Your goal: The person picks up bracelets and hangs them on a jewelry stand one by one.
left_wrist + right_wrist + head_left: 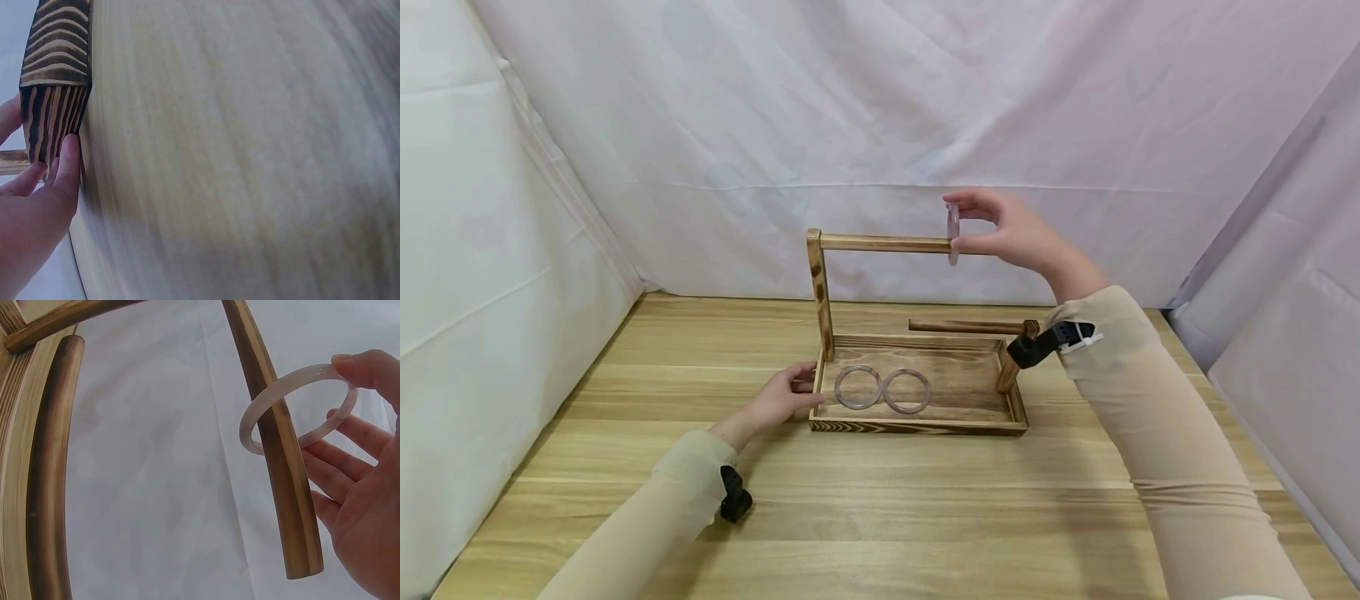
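Observation:
A pale lilac bangle (953, 218) is pinched between the thumb and fingers of my right hand (1018, 233). In the right wrist view, the upper bar (284, 469) of a wooden bangle stand passes through this bangle (306, 376), whose ring sits a little in from the bar's free end. My left hand (775, 398) grips the left end of the stand's tray base (917, 427), thumb at the rim and fingers along the outer side. The left wrist view shows the fingers (70, 159) against the striped wood corner. Two more bangles, one left (837, 389) and one right (929, 392), lie flat in the tray, touching.
A tall post (820, 292) carries the upper bar from the tray's left side. At the right, a shorter post (1006, 375) bears a lower bar (962, 327) pointing left. The stand rests on a wood-grain table (880, 517), with pale cloth (737, 150) hanging behind and at both sides.

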`<state>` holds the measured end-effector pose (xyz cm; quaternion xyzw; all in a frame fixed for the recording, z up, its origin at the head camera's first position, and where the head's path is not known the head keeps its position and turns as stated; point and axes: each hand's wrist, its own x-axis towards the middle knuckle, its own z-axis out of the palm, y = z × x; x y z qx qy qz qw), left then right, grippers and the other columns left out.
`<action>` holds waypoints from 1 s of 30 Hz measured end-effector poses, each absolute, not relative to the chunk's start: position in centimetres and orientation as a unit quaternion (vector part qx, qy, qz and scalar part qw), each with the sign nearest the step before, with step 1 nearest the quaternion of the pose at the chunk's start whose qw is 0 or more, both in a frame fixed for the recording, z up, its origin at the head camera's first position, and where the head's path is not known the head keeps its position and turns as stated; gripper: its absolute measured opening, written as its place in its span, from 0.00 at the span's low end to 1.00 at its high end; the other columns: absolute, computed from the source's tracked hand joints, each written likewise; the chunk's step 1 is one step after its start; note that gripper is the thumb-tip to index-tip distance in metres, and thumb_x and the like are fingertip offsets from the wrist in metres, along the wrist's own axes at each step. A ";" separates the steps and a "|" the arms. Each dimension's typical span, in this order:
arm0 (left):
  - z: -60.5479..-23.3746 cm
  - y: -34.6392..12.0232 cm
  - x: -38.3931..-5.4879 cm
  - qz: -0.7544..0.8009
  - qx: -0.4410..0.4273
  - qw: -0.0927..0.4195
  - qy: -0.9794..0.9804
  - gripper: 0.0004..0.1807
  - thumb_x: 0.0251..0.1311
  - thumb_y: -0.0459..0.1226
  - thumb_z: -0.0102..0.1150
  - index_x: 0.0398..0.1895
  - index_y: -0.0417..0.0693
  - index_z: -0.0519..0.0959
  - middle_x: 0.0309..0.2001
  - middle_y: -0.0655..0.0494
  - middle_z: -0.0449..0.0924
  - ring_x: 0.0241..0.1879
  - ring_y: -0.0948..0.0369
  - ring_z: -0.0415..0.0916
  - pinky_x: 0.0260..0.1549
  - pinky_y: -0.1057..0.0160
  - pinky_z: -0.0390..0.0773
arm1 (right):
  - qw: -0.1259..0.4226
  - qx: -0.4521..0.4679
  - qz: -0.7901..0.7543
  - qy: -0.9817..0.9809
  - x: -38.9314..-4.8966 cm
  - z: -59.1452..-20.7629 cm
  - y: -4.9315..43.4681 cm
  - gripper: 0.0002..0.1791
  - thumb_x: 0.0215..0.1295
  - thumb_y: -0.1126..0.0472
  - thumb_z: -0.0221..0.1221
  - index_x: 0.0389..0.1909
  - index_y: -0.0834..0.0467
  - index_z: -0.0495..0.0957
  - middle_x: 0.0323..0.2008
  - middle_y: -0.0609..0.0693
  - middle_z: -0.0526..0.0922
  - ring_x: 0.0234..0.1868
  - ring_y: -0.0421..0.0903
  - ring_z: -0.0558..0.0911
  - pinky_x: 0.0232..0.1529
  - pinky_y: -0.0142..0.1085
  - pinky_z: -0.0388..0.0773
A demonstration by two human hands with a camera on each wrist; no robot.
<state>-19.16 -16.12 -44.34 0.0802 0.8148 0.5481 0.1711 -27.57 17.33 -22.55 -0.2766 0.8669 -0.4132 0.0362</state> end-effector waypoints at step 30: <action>-44.4 -16.1 -19.1 0.553 0.086 0.173 0.810 0.36 0.61 0.32 0.57 0.68 0.31 0.54 0.61 0.32 0.65 0.59 0.42 0.67 0.54 0.54 0.75 | 0.036 -0.306 -0.404 0.861 -27.4 -22.5 14.8 0.33 0.55 0.64 0.65 0.63 0.59 0.67 0.63 0.55 0.69 0.63 0.51 0.70 0.65 0.46 0.63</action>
